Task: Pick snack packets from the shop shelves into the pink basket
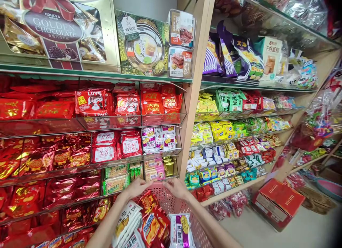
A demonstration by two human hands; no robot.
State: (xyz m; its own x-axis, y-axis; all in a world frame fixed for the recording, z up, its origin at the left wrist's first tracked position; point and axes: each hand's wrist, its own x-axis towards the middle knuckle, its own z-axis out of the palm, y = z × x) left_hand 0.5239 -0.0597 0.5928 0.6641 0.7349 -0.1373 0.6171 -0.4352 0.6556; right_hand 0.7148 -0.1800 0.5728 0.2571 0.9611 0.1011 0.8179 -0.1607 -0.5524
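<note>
Low in the middle of the view is a pink perforated plastic basket (197,233). My left hand (137,188) grips its far rim on the left, and my right hand (176,188) grips the same rim a little to the right. Both hands are closed there, their fingertips partly hidden. Inside the basket lie white cracker packets (128,219), red snack packets (153,226) and a white-and-purple biscuit packet (182,230). The basket's near side is cut off by the frame's lower edge.
Shelves of red-wrapped sweets (93,102) rise close on the left. A wooden upright (196,77) divides them from shelves of coloured snack packets (224,130). Gift boxes, including a golden chocolate box (109,27), stand on top. A red carton (278,203) sits on the floor at right.
</note>
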